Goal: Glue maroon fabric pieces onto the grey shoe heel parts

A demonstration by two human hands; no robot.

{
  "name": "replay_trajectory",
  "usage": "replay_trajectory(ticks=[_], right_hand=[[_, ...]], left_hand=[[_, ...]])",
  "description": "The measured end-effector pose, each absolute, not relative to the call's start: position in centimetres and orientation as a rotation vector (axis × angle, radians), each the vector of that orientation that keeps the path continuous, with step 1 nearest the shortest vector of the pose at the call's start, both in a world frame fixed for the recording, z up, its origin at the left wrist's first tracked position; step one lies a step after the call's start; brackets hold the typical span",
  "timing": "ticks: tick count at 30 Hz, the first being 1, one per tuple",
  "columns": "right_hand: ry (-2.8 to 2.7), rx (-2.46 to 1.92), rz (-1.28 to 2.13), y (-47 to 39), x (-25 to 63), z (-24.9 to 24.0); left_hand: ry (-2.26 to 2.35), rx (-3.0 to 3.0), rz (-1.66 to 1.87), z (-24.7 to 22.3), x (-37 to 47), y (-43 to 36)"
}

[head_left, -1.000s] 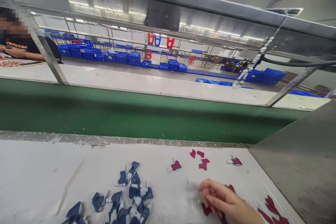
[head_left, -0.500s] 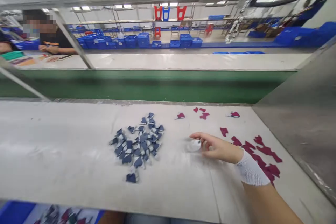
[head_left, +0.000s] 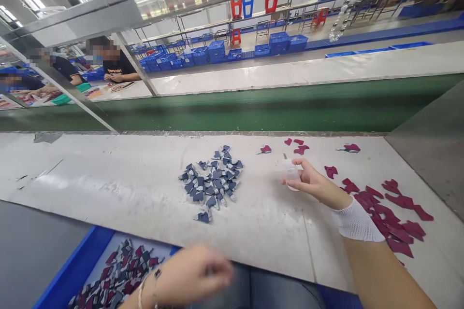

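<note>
My right hand (head_left: 315, 184), with a white mesh band at the wrist, grips a small translucent bottle (head_left: 291, 174) above the white table. My left hand (head_left: 203, 273) is blurred at the table's front edge, wearing a bracelet; its fingers look curled, but whether they hold anything is unclear. Dark blue and grey pieces (head_left: 213, 178) lie heaped mid-table, left of the bottle. Maroon pieces (head_left: 387, 215) spread beside my right forearm. Behind the bottle are a few small maroon pieces (head_left: 300, 149) and a maroon piece on a grey one (head_left: 266, 149).
A blue bin (head_left: 78, 270) of mixed maroon and grey pieces stands below the table's front edge at left. A metal panel (head_left: 435, 130) borders the right side. People sit at the far left, beyond slanted metal posts (head_left: 136, 63).
My left hand has come into view at the bottom. The view has turned left and tilted, showing more of the bin. The bottle, blurred before, now stands upright in my right hand.
</note>
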State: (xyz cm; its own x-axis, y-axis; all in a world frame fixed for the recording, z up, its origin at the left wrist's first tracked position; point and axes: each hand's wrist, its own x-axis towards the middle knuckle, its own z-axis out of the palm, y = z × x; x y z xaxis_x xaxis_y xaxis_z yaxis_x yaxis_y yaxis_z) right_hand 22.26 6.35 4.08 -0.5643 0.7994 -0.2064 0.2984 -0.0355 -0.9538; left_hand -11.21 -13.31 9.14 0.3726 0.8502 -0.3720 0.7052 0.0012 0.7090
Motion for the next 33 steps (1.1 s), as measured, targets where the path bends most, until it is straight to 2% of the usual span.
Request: replay_trajectory(ticks=[4,8,12,17,19,20,22,24,28,33], right_hand=[[-1.796,-1.028,1.635,6.2,23.3,4.4],[-1.75,-0.827,1.684,7.0,24.1,3.7],[-1.646,-0.79,1.681,7.1,24.6,3.4],[-1.563,-0.892,1.674,6.9,23.3,3.9],[-1.539,-0.903,1.651,6.5,22.7,4.1],[-1.535,-0.89,1.653,6.2,22.6,4.3],[-1.541,-0.832,1.686,5.4,22.5,5.0],[-1.547,-0.752,1.729,4.9,22.6,6.0],[-1.517,-0.691,1.711,5.4,23.2,8.1],[-1.589,-0.911,1.479,4.5,23.6,8.7]], left_hand=[[2.022,2.137,0.218,9.5,-7.4,-3.9],[2.146,2.179,0.161,7.2,-4.8,3.6],[2.185,2.146,0.043,5.2,-6.0,5.5],[2.125,2.111,0.052,5.9,-10.5,7.1],[2.172,2.055,0.195,6.5,-11.3,7.2],[2.166,1.953,0.401,6.8,-11.3,6.7],[1.963,1.562,0.877,7.4,-10.1,4.8],[1.468,1.086,1.085,7.3,-8.1,2.5],[0.951,0.596,0.926,5.1,-4.9,0.3],[0.754,0.528,0.911,2.9,-4.7,-0.6]])
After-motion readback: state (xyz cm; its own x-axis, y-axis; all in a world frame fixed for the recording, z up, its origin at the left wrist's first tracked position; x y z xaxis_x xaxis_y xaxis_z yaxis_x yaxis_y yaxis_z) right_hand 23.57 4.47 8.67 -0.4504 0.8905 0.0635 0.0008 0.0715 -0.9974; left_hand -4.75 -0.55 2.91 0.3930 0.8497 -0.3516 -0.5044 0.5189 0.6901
